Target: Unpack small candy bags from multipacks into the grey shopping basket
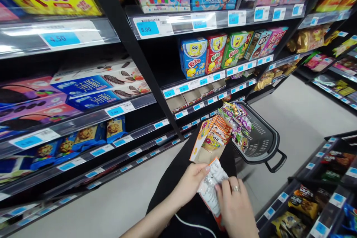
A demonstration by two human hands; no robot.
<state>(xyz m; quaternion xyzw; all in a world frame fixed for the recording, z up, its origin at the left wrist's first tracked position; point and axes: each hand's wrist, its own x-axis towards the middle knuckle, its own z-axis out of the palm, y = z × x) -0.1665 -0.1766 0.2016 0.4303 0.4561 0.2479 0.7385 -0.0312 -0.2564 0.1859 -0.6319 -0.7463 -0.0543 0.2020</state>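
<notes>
My left hand (192, 178) pinches the upper left edge of a candy packet (212, 184), whose white printed back with orange trim faces up. On its right side my right hand (235, 202), with a ring on one finger, has its fingers closed against the packet. Just beyond both hands, an open display box (198, 148) rests on my dark-clothed lap. Several orange-and-white candy packets (217, 134) stand in a row at its far end, and bare cardboard shows at the near end. My right hand covers the lower right part of the held packet.
A grey basket (256, 143) with several colourful snack packets (237, 119) stands on the floor beyond the box. Shelves with price tags run along the left, holding biscuit boxes (92, 93) and cartoon snack boxes (195, 55). A low snack rack (304, 200) is at right. A white cable (195, 226) crosses my lap.
</notes>
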